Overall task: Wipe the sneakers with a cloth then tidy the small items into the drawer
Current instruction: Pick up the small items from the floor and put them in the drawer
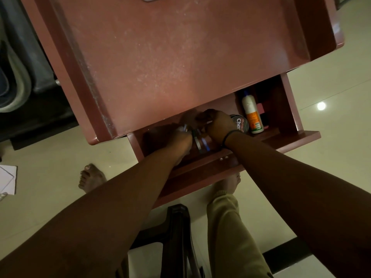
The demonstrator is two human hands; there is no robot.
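Note:
The reddish-brown drawer (291, 109) stands pulled out from under the table top (180, 57). Both my hands reach into its left half. My left hand (180, 138) and my right hand (217, 125) meet over small shiny items (198, 143), blurred and half hidden; fingers of both hands curl around them. Beside my right hand lies a round polish tin (241, 124) with white lettering. A white bottle with an orange label (252, 114) lies further right in the drawer, next to a pink object (260, 108). No sneakers or cloth are in view.
A dark plastic stool (178, 237) stands below the drawer between my legs. My bare feet rest on the pale tiled floor (331, 177). White paper (8, 179) lies at the left edge. Dark furniture with fabric (18, 77) fills the upper left.

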